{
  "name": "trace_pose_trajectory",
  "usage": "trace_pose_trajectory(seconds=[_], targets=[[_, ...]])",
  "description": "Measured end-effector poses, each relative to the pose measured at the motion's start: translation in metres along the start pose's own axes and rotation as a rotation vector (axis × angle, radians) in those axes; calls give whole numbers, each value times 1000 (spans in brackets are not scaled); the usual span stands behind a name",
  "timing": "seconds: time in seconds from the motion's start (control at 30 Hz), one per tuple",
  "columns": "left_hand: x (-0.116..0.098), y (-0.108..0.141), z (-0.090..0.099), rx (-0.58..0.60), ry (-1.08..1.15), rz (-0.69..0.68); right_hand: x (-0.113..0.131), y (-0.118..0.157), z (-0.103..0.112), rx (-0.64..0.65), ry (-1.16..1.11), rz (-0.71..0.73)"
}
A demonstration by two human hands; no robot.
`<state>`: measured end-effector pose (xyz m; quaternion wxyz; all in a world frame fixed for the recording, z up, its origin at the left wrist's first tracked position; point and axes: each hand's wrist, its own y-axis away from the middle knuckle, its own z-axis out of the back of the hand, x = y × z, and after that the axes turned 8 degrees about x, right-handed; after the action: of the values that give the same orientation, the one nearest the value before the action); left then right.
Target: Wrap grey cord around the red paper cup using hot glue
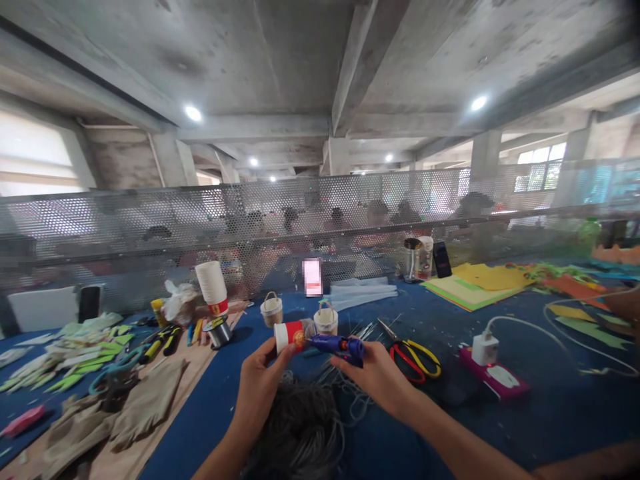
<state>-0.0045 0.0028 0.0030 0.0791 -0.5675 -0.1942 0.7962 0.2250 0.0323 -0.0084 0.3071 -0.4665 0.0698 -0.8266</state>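
A red and white paper cup (290,337) lies sideways in my left hand (265,373), its fingers wrapped round it. Grey cord covers the cup's right end. My right hand (377,373) is closed on a blue glue gun (337,347), whose tip points left at the cord on the cup. Two small cord-wrapped baskets with handles stand just behind, one basket (271,311) at the left and another basket (326,321) nearer the glue gun. Below my hands lies a bundle of grey cord (305,427).
Red-handled and yellow-handled scissors (415,360) lie to the right, before a magenta power strip (495,377). Stacked cups (212,288) and a wire spool (219,333) stand left. Gloves (147,403) lie front left. Coloured sheets (475,283) lie back right; a mesh partition (280,227) runs behind.
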Motion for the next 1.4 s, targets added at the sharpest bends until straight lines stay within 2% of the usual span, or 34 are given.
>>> trace_pose_trajectory(seconds=[0.9, 1.4], targets=[[-5, 1, -2, -1, -6, 12, -2, -1, 0, -20, 53, 1], [2, -1, 0, 4, -37, -27, 2, -1, 0, -49, 81, -5]])
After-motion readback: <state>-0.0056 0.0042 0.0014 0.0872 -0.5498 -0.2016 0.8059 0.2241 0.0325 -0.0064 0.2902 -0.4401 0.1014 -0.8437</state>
